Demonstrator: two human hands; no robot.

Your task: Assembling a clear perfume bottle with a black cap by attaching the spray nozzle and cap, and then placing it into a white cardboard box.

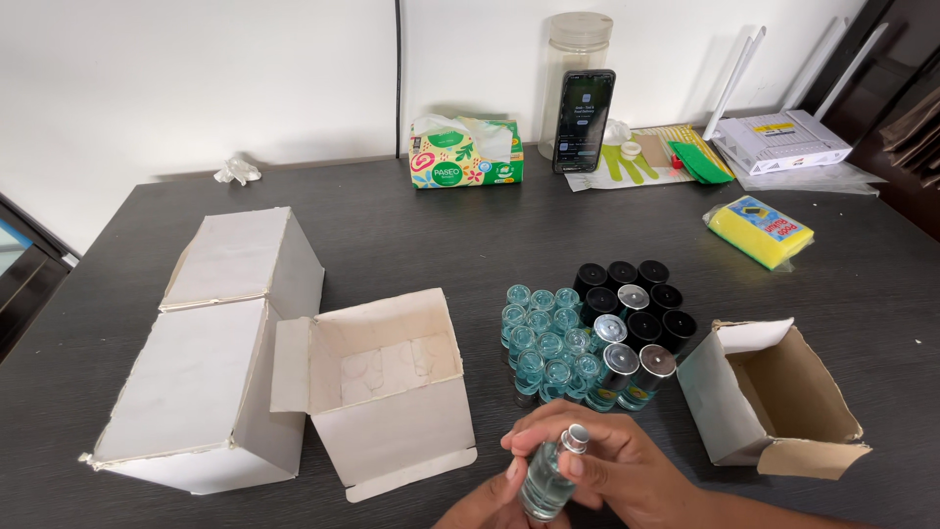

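Observation:
Both hands meet at the bottom centre of the head view around one small glass bottle [548,480] of pale blue liquid with a silver neck. My left hand [490,504] grips the bottle's body from below. My right hand [612,465] lies against its upper part, fingers curled near the silver neck. Just beyond stands a cluster of several uncapped blue bottles [544,338], and beside it bottles with black caps [636,294] and silver tops [636,367]. An open white box [387,392] stands to the left.
Closed white boxes [220,343] sit at the left, a small open brown-lined box [769,397] at the right. At the back are a tissue box [465,152], a propped phone [584,120], a clear jar [578,49], a yellow sponge [759,230] and a white router [778,142].

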